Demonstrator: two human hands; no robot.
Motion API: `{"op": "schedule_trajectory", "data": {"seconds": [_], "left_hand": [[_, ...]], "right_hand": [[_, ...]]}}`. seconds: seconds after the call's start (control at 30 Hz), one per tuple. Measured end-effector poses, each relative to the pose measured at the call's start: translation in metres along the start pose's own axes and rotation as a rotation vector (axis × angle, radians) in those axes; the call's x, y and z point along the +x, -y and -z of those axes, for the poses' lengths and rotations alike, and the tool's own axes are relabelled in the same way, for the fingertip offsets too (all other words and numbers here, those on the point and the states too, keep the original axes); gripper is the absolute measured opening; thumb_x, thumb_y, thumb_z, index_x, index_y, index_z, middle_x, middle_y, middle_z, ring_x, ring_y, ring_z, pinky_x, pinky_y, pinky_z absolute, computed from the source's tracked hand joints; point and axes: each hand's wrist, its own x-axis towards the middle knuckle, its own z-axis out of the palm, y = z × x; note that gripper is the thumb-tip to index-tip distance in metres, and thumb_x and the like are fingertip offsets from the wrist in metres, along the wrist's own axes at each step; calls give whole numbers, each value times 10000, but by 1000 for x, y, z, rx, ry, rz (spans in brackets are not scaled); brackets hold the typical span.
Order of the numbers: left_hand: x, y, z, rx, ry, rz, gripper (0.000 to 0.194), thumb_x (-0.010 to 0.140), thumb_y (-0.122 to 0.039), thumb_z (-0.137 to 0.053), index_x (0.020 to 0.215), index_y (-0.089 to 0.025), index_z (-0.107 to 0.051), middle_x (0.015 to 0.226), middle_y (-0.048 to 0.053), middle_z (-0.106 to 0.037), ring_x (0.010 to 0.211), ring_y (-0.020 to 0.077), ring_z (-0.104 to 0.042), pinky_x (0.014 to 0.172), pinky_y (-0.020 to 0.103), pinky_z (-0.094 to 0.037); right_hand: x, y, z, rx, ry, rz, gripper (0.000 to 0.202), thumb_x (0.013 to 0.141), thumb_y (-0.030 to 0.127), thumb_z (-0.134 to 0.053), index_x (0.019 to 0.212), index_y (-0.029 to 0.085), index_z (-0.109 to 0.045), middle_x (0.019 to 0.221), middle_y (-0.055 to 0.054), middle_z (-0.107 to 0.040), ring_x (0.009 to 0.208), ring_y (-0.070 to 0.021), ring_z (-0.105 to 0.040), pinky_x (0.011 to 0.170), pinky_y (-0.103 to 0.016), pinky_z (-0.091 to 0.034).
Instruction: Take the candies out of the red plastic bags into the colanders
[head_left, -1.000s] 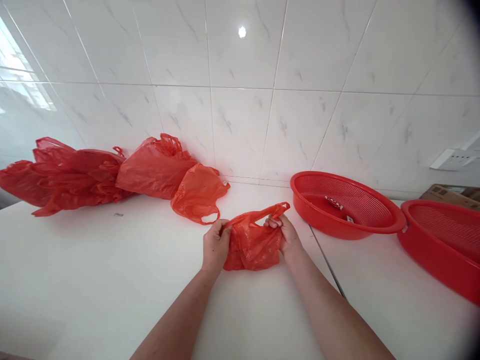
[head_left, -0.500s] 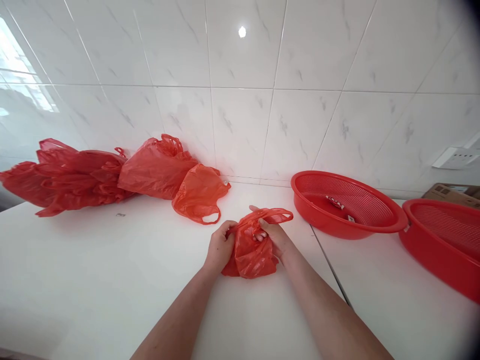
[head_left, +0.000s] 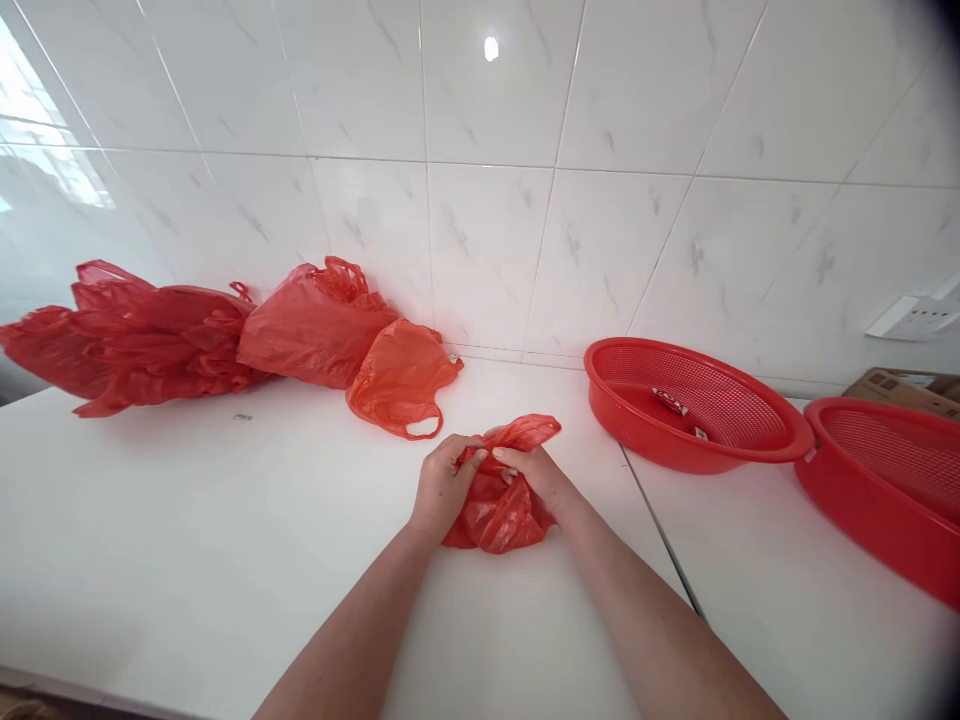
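Note:
A crumpled red plastic bag (head_left: 504,518) rests on the white table (head_left: 225,540) in front of me, gathered near its top. My left hand (head_left: 444,488) pinches the gathered plastic from the left, thumb and fingers closed on it. On the other side my right hand (head_left: 541,476) grips the same bag, its thumb close to the left thumb. A loop of the bag sticks up beyond the right fingers. Whatever the bag contains, if anything, is hidden. Just behind lies a flatter orange-red plastic bag (head_left: 401,372) with a handle hole.
More red plastic bags (head_left: 315,325) and a big red heap of bags (head_left: 150,340) lie along the tiled wall. Two red plastic baskets (head_left: 675,455) (head_left: 862,500) stand at the right, the nearer-to-centre one holding small packets. A cardboard box (head_left: 892,392) and a wall socket (head_left: 911,318) are behind.
My hands have come closer together at the bag's neck. The handle loop that stretched out to the right is now bunched and shorter. The view has shifted slightly.

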Motion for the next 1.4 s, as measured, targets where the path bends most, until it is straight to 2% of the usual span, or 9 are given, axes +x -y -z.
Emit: {"op": "schedule_trajectory", "data": {"seconds": [0.1, 0.27, 0.47, 0.6, 0.83, 0.97, 1.1, 1.23, 1.4], "left_hand": [[1, 5, 2, -70, -21, 139, 238, 860, -375, -490, 875, -212, -663, 870, 21, -690, 803, 178, -614, 751, 297, -472], [4, 12, 6, -87, -32, 224, 293, 865, -430, -472, 833, -206, -658, 823, 12, -684, 775, 176, -602, 730, 291, -457], [4, 11, 7, -55, -82, 140, 357, 882, -409, -467, 1161, -256, -628, 1204, 57, -598, 1140, 205, -529, 1003, 364, -378], [1, 4, 10, -197, 66, 127, 442, 911, -447, -402, 1280, -249, -542, 1336, 69, -526, 1253, 218, -455, 1054, 376, -344], [0, 5, 6, -294, 51, 216, 444, 897, -502, -387, 1037, -167, -643, 922, 66, -687, 803, 191, -620, 763, 321, -494], [-1, 1, 5, -223, 23, 185, 411, 892, -471, -409, 1041, -174, -652, 949, 68, -691, 843, 201, -625, 795, 331, -488], [-4, -7, 1, -152, 61, 120, 344, 890, -414, -434, 1055, -222, -669, 1027, 47, -693, 931, 206, -625, 858, 334, -476], [-7, -13, -3, -132, 118, 89, 307, 874, -342, -450, 1055, -258, -683, 1069, 27, -693, 984, 208, -621, 887, 345, -479], [-6, -9, -6, -100, 117, 87, 280, 833, -295, -499, 1050, -261, -673, 1038, 28, -693, 940, 198, -624, 848, 331, -480]], "right_hand": [[-2, 1, 5, 106, 93, -11, 379, 706, 320, -714, 1061, 220, -626, 583, 48, -498, 567, -108, -461, 616, -248, -400], [-1, 1, 9, 280, 235, -98, 587, 746, 673, -561, 1111, 217, -616, 774, -26, -596, 738, -158, -539, 737, -292, -435], [-1, 2, 1, 228, 150, -142, 523, 785, 648, -541, 970, 179, -681, 658, -3, -541, 639, -133, -493, 666, -255, -424], [-4, 3, -4, 201, 184, -115, 599, 782, 712, -465, 922, 178, -697, 661, -26, -565, 647, -158, -528, 649, -283, -440], [-5, 3, -7, -106, 96, 51, 446, 629, 321, -776, 1052, 242, -660, 839, -10, -639, 764, -166, -599, 747, -314, -479], [0, -3, -7, -399, -57, 126, 499, 641, 263, -739, 1121, 278, -600, 717, 43, -590, 631, -131, -547, 610, -270, -462], [7, -11, -5, -555, -211, 206, 117, 710, 258, -618, 819, 238, -655, 712, 19, -625, 651, -147, -548, 597, -270, -433], [10, -17, -1, -616, -331, 213, 105, 678, 193, -536, 621, 232, -615, 609, 29, -598, 593, -141, -505, 542, -260, -371], [13, -19, 2, -456, -330, 219, 176, 642, 151, -499, 666, 233, -653, 675, 23, -645, 647, -149, -547, 586, -261, -401]]}}
